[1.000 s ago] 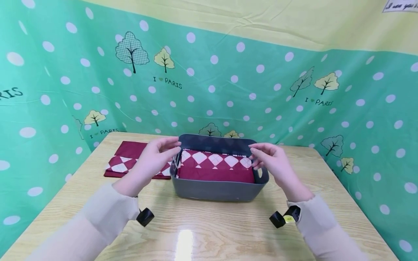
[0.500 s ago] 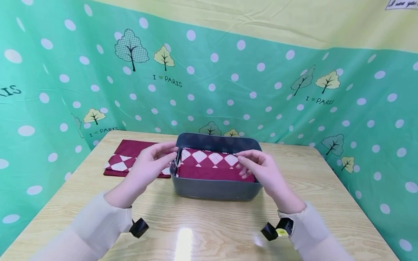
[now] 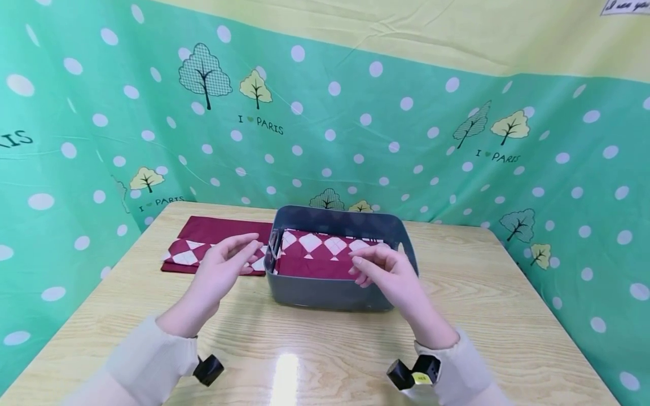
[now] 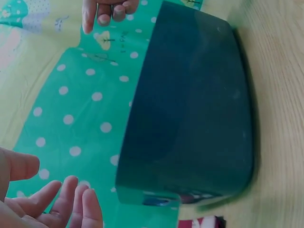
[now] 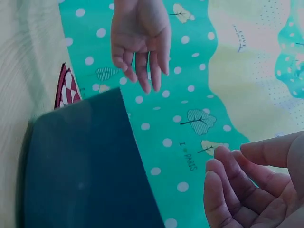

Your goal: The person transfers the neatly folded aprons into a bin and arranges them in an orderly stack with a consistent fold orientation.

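A dark grey plastic basket [image 3: 332,294] stands on the table with a folded maroon cloth [image 3: 315,269] inside, patterned with a row of white diamonds. My left hand [image 3: 220,270] hovers left of the basket, fingers loosely bent and holding nothing. In the head view it overlaps a second folded maroon cloth [image 3: 223,226] that lies on the table. Over the basket's right front part is my right hand [image 3: 388,276], also relaxed and without anything in it. Both wrist views show the basket's outer wall [image 4: 190,104] beside the hands, and the left fingers [image 4: 64,204] spread apart.
The light wood table [image 3: 315,349] reaches back to a green polka-dot curtain [image 3: 325,124], which also hangs along both sides. Small black cameras are strapped at the left wrist [image 3: 208,370] and the right wrist [image 3: 413,373].
Both hands have drawn back toward the person. The right hand has also moved left, off the basket's right end, and the left hand away from its left end. Basket and cloths stay put.
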`<state>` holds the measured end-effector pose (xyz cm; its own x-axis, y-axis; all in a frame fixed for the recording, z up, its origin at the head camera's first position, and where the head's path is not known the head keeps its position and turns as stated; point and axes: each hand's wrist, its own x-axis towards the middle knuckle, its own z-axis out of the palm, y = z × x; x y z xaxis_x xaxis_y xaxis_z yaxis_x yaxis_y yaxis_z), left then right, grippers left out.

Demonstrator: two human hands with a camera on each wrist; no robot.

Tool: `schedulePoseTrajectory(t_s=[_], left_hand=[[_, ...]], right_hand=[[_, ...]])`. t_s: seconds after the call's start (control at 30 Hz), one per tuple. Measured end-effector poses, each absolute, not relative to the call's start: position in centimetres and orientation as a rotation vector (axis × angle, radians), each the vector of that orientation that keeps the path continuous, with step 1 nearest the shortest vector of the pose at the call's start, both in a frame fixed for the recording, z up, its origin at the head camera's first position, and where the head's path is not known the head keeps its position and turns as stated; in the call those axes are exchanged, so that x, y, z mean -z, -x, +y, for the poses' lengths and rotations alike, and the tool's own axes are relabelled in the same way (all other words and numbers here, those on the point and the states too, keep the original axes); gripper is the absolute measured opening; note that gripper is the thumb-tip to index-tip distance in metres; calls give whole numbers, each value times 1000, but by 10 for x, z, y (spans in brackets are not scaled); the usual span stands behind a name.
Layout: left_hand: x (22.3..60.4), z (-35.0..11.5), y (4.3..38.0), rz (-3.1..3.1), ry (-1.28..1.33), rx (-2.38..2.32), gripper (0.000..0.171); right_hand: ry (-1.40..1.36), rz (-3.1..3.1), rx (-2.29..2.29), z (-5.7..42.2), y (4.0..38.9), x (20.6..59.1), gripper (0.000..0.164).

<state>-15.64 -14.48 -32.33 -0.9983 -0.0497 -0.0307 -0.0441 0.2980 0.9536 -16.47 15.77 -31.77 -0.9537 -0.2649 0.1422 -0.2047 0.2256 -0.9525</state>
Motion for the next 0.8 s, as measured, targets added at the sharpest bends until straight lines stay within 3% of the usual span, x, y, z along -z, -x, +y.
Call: schedulePoseTrajectory(t_s=[0.8], left_hand=[[360,-172,173,-2537,-318,1984,65]], right_hand=[[576,2238,1880,119,150,351,28]])
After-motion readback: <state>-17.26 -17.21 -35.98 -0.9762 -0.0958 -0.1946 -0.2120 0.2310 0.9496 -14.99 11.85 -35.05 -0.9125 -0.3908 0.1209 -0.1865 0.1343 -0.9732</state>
